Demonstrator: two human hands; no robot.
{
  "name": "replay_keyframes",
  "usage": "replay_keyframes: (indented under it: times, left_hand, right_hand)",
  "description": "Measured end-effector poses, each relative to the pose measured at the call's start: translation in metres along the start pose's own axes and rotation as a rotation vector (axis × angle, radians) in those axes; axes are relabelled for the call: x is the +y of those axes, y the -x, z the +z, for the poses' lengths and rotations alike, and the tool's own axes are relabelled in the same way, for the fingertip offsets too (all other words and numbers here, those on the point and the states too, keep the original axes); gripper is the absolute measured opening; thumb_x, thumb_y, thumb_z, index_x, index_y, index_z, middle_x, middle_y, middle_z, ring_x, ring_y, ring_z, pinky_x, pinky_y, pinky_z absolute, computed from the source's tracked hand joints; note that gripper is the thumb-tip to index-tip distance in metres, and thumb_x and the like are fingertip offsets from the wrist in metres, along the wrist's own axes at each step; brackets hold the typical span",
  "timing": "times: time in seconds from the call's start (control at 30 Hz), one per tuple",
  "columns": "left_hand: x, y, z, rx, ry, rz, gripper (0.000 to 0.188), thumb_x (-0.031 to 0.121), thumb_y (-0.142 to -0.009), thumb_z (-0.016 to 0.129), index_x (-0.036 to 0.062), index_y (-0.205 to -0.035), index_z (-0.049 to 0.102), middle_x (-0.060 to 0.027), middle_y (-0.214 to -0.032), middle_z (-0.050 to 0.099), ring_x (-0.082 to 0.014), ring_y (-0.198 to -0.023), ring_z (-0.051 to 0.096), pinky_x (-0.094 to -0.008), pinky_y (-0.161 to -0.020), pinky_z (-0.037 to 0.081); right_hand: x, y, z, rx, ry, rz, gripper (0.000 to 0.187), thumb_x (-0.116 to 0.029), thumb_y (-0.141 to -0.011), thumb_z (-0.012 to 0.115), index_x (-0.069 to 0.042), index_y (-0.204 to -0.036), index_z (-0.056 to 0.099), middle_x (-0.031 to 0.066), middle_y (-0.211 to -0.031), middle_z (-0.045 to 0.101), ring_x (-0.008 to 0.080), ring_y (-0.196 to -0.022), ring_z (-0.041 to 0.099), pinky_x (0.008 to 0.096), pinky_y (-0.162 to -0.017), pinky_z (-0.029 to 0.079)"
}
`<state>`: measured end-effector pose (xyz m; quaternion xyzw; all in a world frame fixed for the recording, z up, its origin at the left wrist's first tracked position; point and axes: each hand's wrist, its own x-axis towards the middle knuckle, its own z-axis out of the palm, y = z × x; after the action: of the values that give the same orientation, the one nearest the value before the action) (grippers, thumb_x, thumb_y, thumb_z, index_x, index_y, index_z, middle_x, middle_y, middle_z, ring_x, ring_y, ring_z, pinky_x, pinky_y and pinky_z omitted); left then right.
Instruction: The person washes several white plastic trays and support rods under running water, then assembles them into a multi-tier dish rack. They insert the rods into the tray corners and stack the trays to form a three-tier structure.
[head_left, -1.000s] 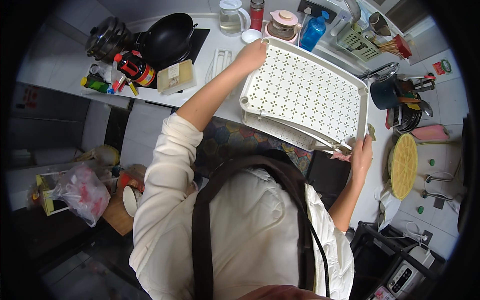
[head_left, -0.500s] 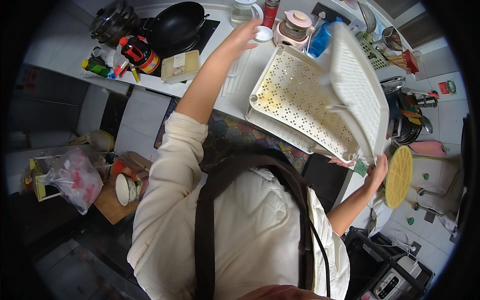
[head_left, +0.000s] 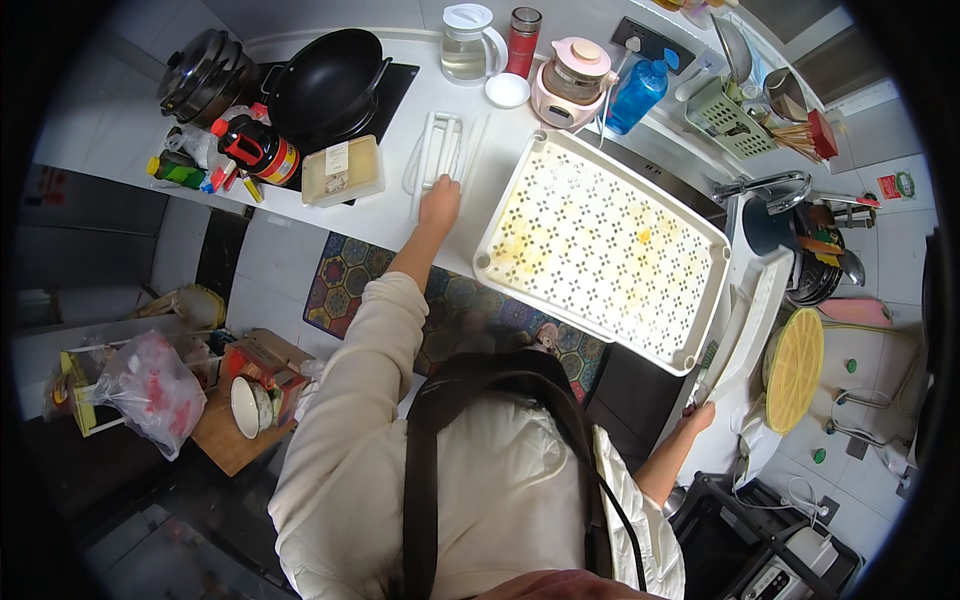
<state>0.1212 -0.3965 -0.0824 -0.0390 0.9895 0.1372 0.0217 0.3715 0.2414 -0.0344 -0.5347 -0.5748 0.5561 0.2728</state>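
My left hand (head_left: 440, 202) reaches over the counter, its fingers closed at the near end of a white plastic frame piece (head_left: 440, 148) with long straight bars. On the right, my right hand (head_left: 697, 416) grips the lower end of a white plastic tray (head_left: 757, 305), which stands on edge, seen nearly side-on. Between my hands lies another white tray (head_left: 610, 240), a rectangle with a raised rim and a pattern of small cut-out holes. Yellowish stains mark its base. The fingers of my right hand are partly hidden by the tray they hold.
Behind the trays stand a pink kettle (head_left: 577, 82), a glass jug (head_left: 468, 48), a red flask (head_left: 522, 42) and a blue bottle (head_left: 640, 95). A black wok (head_left: 325, 85) and a lidded food box (head_left: 342, 172) are at left. A faucet (head_left: 770, 185) and yellow round rack (head_left: 797, 370) are at right.
My right hand has swung its tray away to the right and lowered it, uncovering the stained tray. My left hand has come down and back from near the jug to the frame piece.
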Motion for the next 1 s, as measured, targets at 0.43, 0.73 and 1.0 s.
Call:
replay_keyframes:
  times: [0.43,0.73,1.0]
  left_hand:
    - [0.028,-0.004,0.063,0.213,-0.473,-0.253,0.021,0.026,-0.081,0.055,0.0078,-0.092,0.050,-0.0063,-0.086,0.053,-0.0156,-0.076,0.059,-0.0288,-0.053,0.050]
    - [0.018,0.017,0.038,0.021,0.430,-0.337,0.034,0.023,-0.086,0.050,-0.0011,-0.108,0.042,-0.0216,-0.102,0.053,-0.0363,-0.091,0.060,-0.0442,-0.075,0.051]
    - [0.048,0.088,-0.075,0.516,0.468,-0.165,0.066,0.013,-0.088,0.050,0.0023,-0.143,0.015,-0.0297,-0.118,0.044,-0.0425,-0.107,0.048,-0.0432,-0.091,0.040]
  right_hand:
    - [0.062,-0.060,-0.032,0.145,0.285,-0.076,0.028,-0.025,-0.083,0.043,0.002,-0.089,0.044,0.0112,-0.060,0.045,0.0169,-0.035,0.036,0.0304,-0.031,0.025]
    - [0.109,-0.137,-0.035,0.025,0.431,0.053,0.039,-0.023,-0.084,0.047,0.015,-0.093,0.045,0.0207,-0.072,0.055,0.0282,-0.054,0.052,0.0395,-0.044,0.041]
    - [0.099,-0.149,-0.031,0.011,0.865,-0.118,0.057,-0.035,-0.073,0.058,0.015,-0.100,0.049,0.0327,-0.100,0.057,0.0416,-0.095,0.058,0.0490,-0.086,0.045]
